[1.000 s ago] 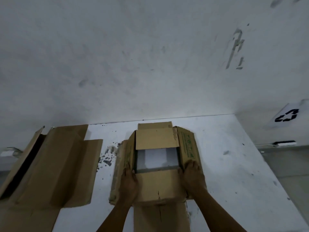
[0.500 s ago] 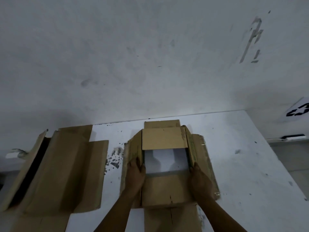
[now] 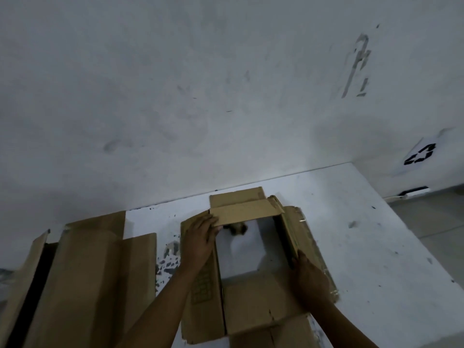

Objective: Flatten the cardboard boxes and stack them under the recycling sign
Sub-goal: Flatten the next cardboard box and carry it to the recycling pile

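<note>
A brown cardboard box (image 3: 253, 305) with both ends open stands on the white table (image 3: 376, 247), its flaps spread outward. I see the table surface through its middle. My left hand (image 3: 199, 241) lies on the box's left wall, fingers curled over the far left corner near the far flap (image 3: 244, 210). My right hand (image 3: 310, 280) presses on the near end of the right wall (image 3: 288, 237), which stands tilted. A black recycling sign (image 3: 419, 154) is on the wall at the right.
A second, larger cardboard box (image 3: 85, 277) lies partly collapsed on the table's left side, its dark opening facing left. Chipped paint marks (image 3: 169, 257) lie between the two boxes. A power strip (image 3: 414, 191) sits at the wall's base below the sign, beyond the table's right edge.
My left hand has slid forward along the left wall to the far corner. The right wall has risen from lying flat to standing tilted. The view has shifted left and closer.
</note>
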